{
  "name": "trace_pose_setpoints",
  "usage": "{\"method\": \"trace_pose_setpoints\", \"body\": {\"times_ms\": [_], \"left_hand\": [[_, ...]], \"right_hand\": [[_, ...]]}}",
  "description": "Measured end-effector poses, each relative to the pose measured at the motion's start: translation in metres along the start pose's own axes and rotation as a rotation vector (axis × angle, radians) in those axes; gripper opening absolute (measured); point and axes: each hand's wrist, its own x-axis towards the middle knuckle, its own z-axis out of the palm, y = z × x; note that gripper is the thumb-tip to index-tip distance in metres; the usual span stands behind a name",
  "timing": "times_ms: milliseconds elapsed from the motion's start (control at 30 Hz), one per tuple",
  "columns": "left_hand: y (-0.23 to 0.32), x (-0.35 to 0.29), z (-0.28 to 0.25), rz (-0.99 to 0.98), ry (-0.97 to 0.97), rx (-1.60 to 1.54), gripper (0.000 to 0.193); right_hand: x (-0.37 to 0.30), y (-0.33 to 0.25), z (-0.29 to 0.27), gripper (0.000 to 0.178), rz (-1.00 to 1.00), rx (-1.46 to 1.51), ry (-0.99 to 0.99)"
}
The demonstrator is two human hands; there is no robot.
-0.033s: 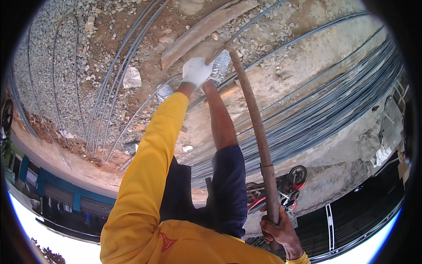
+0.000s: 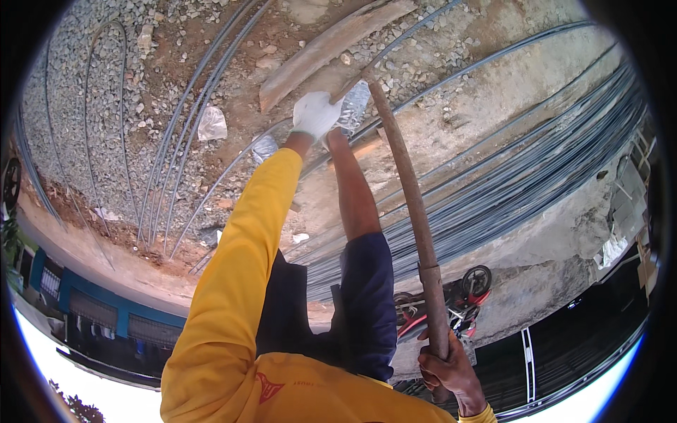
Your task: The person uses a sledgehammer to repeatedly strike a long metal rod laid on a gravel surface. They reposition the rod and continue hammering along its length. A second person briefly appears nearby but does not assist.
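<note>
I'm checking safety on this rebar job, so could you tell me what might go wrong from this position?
1. The gloved left hand sits right by the lower end of the long rusty pipe; a slip could pinch it.
2. The right hand grips the pipe's far end bare, so rust or a sudden jerk could hurt it.
3. The bare leg stands among loose gravel and long steel rods, which looks like a trip risk.

Left hand (image 2: 315, 114), white glove, down on thin steel rods (image 2: 211, 92) by a plank (image 2: 324, 49). Right hand (image 2: 451, 370) grips rusty long bar (image 2: 409, 190), tilted over gravel.
</note>
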Motion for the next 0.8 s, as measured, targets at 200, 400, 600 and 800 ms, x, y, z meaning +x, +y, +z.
{"method": "trace_pose_setpoints", "body": {"times_ms": [200,400,600,800], "left_hand": [[0.0,-0.008,-0.016,0.027,-0.038,0.007,0.05],[0.0,-0.006,-0.024,0.049,0.003,-0.018,0.05],[0.001,-0.009,-0.037,0.074,0.019,-0.027,0.05],[-0.001,-0.005,-0.039,0.017,-0.046,-0.124,0.062]], "right_hand": [[-0.011,-0.005,-0.014,0.049,0.041,-0.033,-0.03],[-0.017,-0.011,-0.025,0.05,0.085,0.092,-0.067],[-0.02,-0.009,-0.02,0.051,0.091,0.001,-0.039],[-0.021,-0.005,0.005,0.05,0.072,0.139,-0.054]]}}
